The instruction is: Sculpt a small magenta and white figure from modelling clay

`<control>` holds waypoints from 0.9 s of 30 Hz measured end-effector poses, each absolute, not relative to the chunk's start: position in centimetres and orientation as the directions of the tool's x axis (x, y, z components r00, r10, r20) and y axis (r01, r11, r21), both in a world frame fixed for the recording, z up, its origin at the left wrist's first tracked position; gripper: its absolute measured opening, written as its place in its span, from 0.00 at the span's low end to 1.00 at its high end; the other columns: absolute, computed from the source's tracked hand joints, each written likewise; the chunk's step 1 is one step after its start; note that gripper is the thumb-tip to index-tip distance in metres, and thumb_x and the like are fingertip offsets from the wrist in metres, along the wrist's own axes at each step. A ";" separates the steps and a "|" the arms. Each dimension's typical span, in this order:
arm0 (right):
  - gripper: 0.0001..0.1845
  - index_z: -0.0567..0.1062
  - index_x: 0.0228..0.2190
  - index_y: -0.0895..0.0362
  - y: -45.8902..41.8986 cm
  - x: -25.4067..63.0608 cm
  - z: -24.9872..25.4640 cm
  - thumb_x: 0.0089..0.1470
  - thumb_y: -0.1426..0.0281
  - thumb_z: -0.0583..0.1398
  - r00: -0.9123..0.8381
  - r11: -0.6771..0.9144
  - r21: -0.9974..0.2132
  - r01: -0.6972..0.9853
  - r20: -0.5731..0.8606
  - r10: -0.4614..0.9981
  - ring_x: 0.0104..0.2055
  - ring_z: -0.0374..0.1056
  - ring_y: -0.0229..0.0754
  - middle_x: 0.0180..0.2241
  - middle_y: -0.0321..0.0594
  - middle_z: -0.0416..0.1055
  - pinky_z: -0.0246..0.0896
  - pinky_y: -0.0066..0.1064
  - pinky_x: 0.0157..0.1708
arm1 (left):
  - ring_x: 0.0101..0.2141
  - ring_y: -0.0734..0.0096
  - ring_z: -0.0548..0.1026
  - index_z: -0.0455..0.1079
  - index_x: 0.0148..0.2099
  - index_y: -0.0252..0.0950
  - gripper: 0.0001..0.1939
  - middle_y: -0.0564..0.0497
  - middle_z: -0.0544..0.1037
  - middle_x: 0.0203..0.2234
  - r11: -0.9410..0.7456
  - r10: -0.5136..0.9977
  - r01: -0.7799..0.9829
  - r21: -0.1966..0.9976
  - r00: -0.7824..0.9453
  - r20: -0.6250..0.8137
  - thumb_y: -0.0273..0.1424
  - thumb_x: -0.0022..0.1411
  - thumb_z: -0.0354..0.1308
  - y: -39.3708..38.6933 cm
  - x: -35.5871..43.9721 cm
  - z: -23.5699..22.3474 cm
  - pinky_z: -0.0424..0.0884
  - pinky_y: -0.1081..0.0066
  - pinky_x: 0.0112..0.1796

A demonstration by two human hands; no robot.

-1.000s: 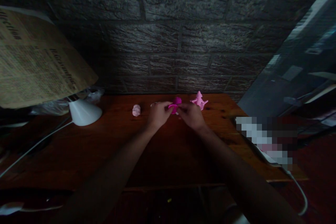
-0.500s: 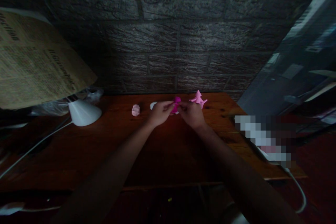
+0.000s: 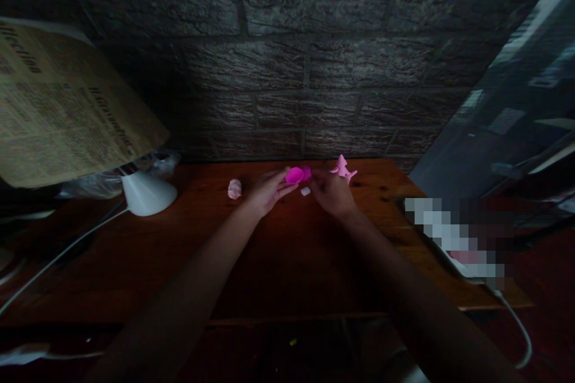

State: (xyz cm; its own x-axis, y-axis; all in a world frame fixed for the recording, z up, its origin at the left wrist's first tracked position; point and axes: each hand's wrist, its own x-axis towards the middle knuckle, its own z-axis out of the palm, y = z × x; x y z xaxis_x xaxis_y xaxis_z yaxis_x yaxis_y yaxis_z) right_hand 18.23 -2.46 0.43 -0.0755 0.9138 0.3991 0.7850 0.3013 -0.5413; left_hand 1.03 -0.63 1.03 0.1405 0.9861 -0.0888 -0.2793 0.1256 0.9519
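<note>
My left hand [image 3: 267, 193] is closed around a small bright magenta piece [image 3: 294, 175], shaped like a little cup with a narrower end. The cup's round open side faces me. At its narrower right end, the curled fingers of my right hand [image 3: 333, 192] are pinched against it; their tips are dark and partly hidden. A small white piece [image 3: 306, 191] lies on the table between the hands. Just behind my right hand stands a pink toy-like figure [image 3: 344, 167] with a pointed top and arms sticking out. Left of my left hand is a pale pink crumpled lump [image 3: 234, 188].
The wooden table [image 3: 287, 275] meets a dark brick wall [image 3: 278, 66]. A lamp with a newspaper-print shade [image 3: 76, 108] and white base [image 3: 148, 192] stands at left, its cable [image 3: 67, 257] trailing forward. A blurred-out device [image 3: 453, 245] lies at the right edge.
The magenta piece has turned so its round open side shows, and it sits more in my left hand. My right hand has shifted slightly right, uncovering the white piece on the table.
</note>
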 end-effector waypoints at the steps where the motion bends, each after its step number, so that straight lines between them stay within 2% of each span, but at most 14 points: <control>1: 0.12 0.81 0.43 0.57 -2.5 18.1 0.1 0.61 0.71 0.60 -0.127 0.321 -0.510 0.798 0.378 0.917 0.37 0.78 0.46 0.37 0.46 0.82 0.67 0.33 0.40 | 0.49 0.61 0.80 0.77 0.42 0.32 0.08 0.41 0.83 0.45 0.136 0.986 -0.295 0.946 0.134 -0.100 0.28 0.69 0.58 -0.6 1.0 1.1 0.77 0.57 0.53; 4: 0.11 0.80 0.43 0.55 -2.5 17.7 -0.6 0.57 0.70 0.64 -0.214 0.346 -0.443 0.827 0.320 0.923 0.42 0.77 0.47 0.40 0.46 0.82 0.67 0.33 0.42 | 0.49 0.63 0.80 0.77 0.39 0.33 0.06 0.43 0.84 0.44 0.176 0.982 -0.352 0.919 0.133 -0.137 0.27 0.68 0.58 -0.7 1.0 1.2 0.77 0.60 0.54; 7: 0.11 0.81 0.42 0.54 -2.3 17.9 -0.9 0.57 0.75 0.62 -0.212 0.330 -0.440 0.835 0.296 0.931 0.41 0.77 0.47 0.40 0.45 0.82 0.68 0.33 0.41 | 0.45 0.64 0.81 0.77 0.37 0.32 0.05 0.43 0.84 0.40 0.210 0.977 -0.431 0.878 0.130 -0.170 0.25 0.66 0.60 -0.7 1.0 1.1 0.76 0.60 0.54; 11: 0.13 0.81 0.41 0.55 -1.7 18.6 -0.7 0.55 0.75 0.61 -0.171 0.375 -0.559 0.740 0.382 0.908 0.39 0.77 0.47 0.38 0.44 0.82 0.70 0.36 0.42 | 0.43 0.64 0.81 0.78 0.36 0.31 0.05 0.43 0.84 0.36 0.256 0.966 -0.521 0.814 0.165 -0.198 0.24 0.65 0.61 -0.6 0.9 1.1 0.74 0.60 0.55; 14: 0.13 0.81 0.40 0.56 -1.2 18.9 -1.0 0.54 0.76 0.60 -0.122 0.374 -0.676 0.635 0.390 0.912 0.37 0.78 0.46 0.37 0.43 0.82 0.72 0.38 0.42 | 0.44 0.63 0.80 0.78 0.35 0.30 0.07 0.42 0.84 0.35 0.281 0.959 -0.530 0.800 0.177 -0.219 0.22 0.65 0.59 -0.6 1.0 1.3 0.73 0.60 0.56; 17: 0.13 0.81 0.37 0.55 -0.8 18.9 -1.4 0.50 0.77 0.61 -0.094 0.377 -0.752 0.541 0.392 0.915 0.39 0.78 0.47 0.38 0.42 0.82 0.72 0.40 0.44 | 0.43 0.64 0.80 0.78 0.33 0.30 0.10 0.43 0.84 0.34 0.275 0.961 -0.532 0.800 0.171 -0.217 0.20 0.65 0.57 -0.8 1.0 1.5 0.72 0.61 0.56; 20: 0.13 0.81 0.39 0.55 -0.5 19.0 -1.7 0.51 0.75 0.62 -0.075 0.409 -0.826 0.388 0.414 0.907 0.43 0.78 0.47 0.41 0.43 0.82 0.72 0.42 0.49 | 0.42 0.66 0.81 0.79 0.34 0.30 0.10 0.43 0.84 0.34 0.248 0.968 -0.532 0.809 0.175 -0.182 0.19 0.64 0.57 -0.9 1.0 1.6 0.72 0.62 0.56; 23: 0.13 0.80 0.41 0.55 -0.3 19.2 -1.7 0.52 0.72 0.62 -0.052 0.441 -0.861 0.253 0.443 0.895 0.44 0.78 0.46 0.43 0.44 0.81 0.72 0.42 0.50 | 0.39 0.67 0.81 0.79 0.34 0.30 0.08 0.44 0.84 0.34 0.220 0.974 -0.535 0.816 0.161 -0.157 0.20 0.64 0.59 -1.1 1.0 1.6 0.72 0.61 0.55; 27: 0.13 0.79 0.41 0.55 -0.3 19.2 -1.5 0.50 0.70 0.65 -0.045 0.482 -0.858 0.177 0.482 0.875 0.41 0.78 0.46 0.42 0.45 0.81 0.74 0.43 0.47 | 0.38 0.68 0.81 0.79 0.34 0.31 0.06 0.45 0.84 0.35 0.209 0.977 -0.520 0.828 0.152 -0.150 0.22 0.63 0.62 -1.1 1.1 1.5 0.73 0.60 0.54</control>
State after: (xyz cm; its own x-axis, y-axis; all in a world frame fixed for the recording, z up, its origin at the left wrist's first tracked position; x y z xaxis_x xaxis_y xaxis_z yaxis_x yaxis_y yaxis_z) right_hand 19.24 -0.28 -1.47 -0.0453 0.8751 0.4818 0.1769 0.4817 -0.8583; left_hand 1.06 -1.14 1.46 0.1523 0.9768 -0.1505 -0.5197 0.2086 0.8285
